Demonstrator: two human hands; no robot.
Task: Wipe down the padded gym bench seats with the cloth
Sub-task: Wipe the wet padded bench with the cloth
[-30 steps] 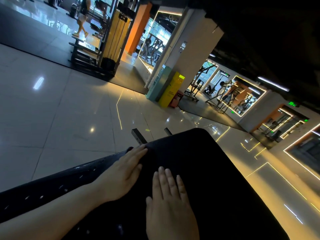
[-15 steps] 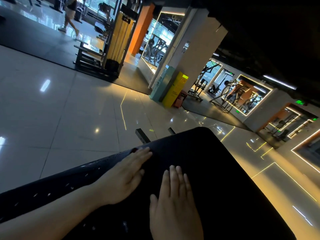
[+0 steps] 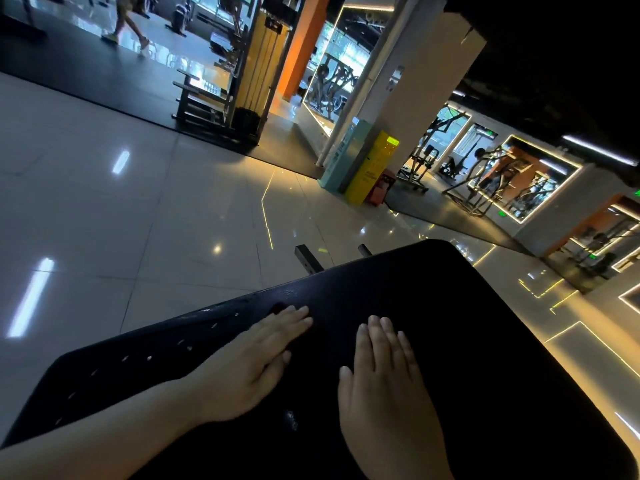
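While both palms lie flat on the black padded gym bench seat [image 3: 467,306], the left hand [image 3: 242,372] rests near its left edge with fingers straight, and the right hand [image 3: 384,403] lies just beside it, fingers extended together; whether a cloth sits beneath them cannot be told against the dark padding above the glossy pale tiled floor [image 3: 138,220]
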